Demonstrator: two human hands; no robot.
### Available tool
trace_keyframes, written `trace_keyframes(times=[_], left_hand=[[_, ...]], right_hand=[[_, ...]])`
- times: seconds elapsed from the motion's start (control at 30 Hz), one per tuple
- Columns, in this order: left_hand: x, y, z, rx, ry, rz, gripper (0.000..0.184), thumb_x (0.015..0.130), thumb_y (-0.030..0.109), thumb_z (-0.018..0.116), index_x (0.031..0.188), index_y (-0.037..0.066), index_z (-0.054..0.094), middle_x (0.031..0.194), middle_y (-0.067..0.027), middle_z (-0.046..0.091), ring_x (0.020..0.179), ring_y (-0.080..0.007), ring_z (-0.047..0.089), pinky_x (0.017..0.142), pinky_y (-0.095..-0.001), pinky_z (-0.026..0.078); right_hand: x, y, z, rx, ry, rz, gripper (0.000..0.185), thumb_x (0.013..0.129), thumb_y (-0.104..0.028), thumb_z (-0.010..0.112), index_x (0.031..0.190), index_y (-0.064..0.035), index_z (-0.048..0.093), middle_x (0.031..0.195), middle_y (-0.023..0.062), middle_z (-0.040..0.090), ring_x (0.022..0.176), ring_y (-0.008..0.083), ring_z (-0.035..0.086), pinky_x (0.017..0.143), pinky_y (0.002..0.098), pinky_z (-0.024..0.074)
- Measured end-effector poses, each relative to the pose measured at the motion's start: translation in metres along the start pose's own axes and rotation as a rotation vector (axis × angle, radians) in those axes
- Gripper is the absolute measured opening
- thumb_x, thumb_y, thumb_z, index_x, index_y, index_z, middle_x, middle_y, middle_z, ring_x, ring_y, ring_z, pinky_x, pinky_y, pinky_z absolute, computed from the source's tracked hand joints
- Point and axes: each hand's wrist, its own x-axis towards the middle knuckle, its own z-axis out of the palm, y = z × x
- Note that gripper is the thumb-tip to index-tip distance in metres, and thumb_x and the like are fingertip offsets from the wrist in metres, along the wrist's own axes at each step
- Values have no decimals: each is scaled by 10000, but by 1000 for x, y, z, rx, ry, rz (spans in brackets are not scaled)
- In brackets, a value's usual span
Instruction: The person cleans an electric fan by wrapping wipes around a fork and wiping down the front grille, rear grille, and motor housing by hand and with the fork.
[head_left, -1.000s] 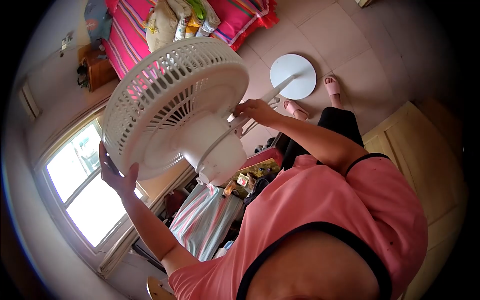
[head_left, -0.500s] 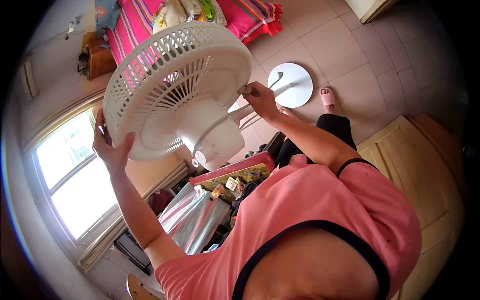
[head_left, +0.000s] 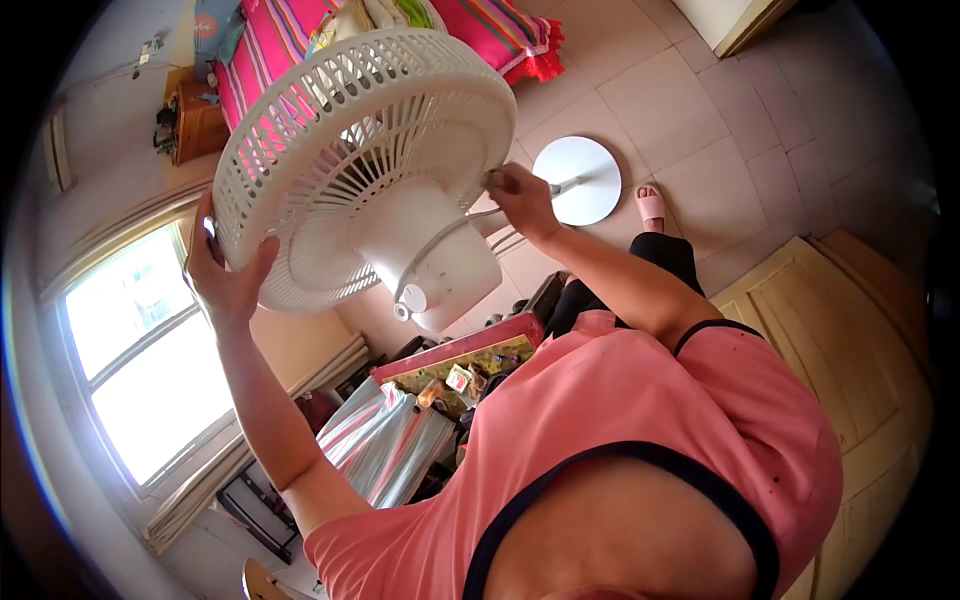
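Note:
The white electric fan is tilted, with the back of its slotted grille and its motor housing facing me. My left hand grips the grille's rim at the left, thumb on the back and fingers round the outer side. My right hand is closed in a pinch at the grille's right edge. A small grey-brown thing, perhaps a wadded cloth, shows at its fingertips; I cannot make it out. A pale power cord runs across the housing, below the right hand. The round white base rests on the floor.
A bed with a pink striped cover stands behind the fan. Below is a red-edged table with small items and a striped cloth. A bright window is left; a wooden door panel is right. Pink slippers are on the tiled floor.
The fan head has shifted slightly right and turned a little, my hands staying on it. My right hand has moved slightly down along the grille's edge.

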Motion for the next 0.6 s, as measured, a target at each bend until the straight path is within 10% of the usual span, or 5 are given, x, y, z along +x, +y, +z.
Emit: trace_keyframes(times=[0.6], left_hand=[[0,2,3,-128,23,32,883,582,187,822,1356,18,435,1172,-129,580,1006,-206,598,926,-344,473]], right_hand=[[0,35,7,-67,-116,58,224,795,-191,691,839,21,631,665,115,616,585,150,557,574,315,467]])
